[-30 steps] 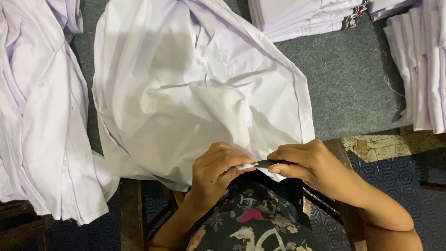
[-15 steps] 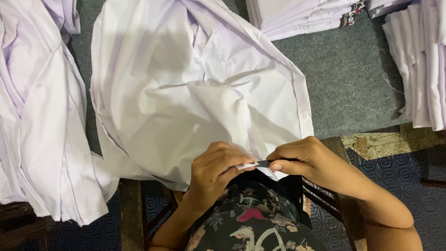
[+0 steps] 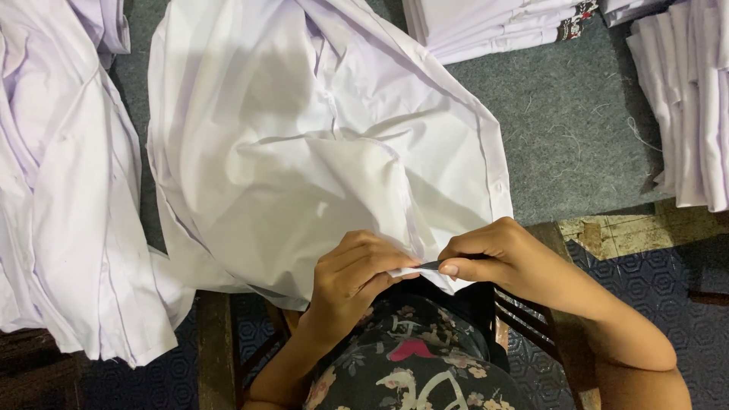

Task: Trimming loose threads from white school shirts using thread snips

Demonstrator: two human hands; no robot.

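A white shirt (image 3: 304,144) lies spread over the grey felt table (image 3: 569,152), its near edge hanging toward my lap. My left hand (image 3: 353,273) pinches the shirt's lower hem, fingers closed on the fabric. My right hand (image 3: 493,258) sits just to the right and grips a small dark tool (image 3: 433,265), thin and pointed, whose tip touches the hem between the two hands. I cannot tell what kind of tool it is.
A pile of loose white shirts (image 3: 61,190) hangs over the table's left edge. Folded white shirts are stacked at the back (image 3: 486,26) and along the right (image 3: 691,99). A worn wooden edge (image 3: 630,231) borders the table on the right.
The hands stay at the hem with barely any movement. The shirt's near edge has shifted very slightly.
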